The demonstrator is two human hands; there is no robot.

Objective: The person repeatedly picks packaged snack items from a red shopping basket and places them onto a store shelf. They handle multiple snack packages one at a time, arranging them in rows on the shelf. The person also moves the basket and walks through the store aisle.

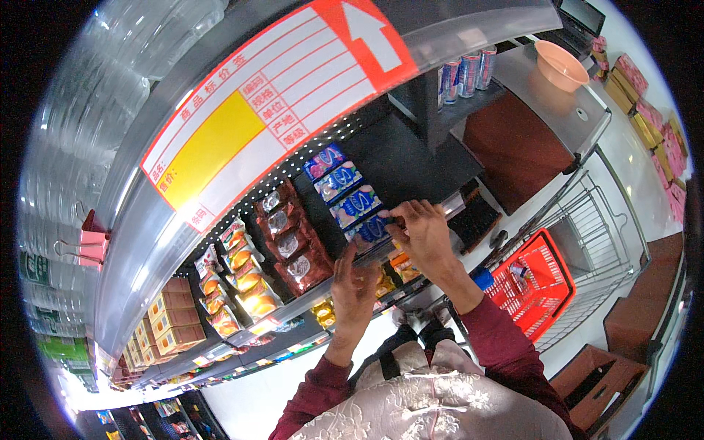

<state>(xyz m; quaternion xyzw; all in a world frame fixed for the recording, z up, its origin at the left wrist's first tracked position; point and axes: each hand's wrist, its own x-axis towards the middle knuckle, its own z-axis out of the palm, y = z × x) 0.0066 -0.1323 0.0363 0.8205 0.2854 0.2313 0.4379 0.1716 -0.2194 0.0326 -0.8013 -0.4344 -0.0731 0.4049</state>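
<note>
A row of blue printed packs (354, 205) runs from the back of a dark shelf (404, 159) to its front edge. My right hand (426, 236) reaches to the right side of the front pack (367, 233), its thumb and forefinger close together there. Whether they pinch anything is too small to tell. At the pack's left front corner is my left hand (355, 291), fingers raised and apart, with nothing seen in it. To the left of the blue row stand brown packets (297, 247) and bagged snacks (250, 269).
A large price tag (275, 104) on the upper shelf edge hangs close overhead. To the right, a wire shopping cart (599, 258) holds a red basket (528, 286). Cans (467, 74) and an orange basin (561, 66) are further back. Boxed goods (170, 316) stand at left.
</note>
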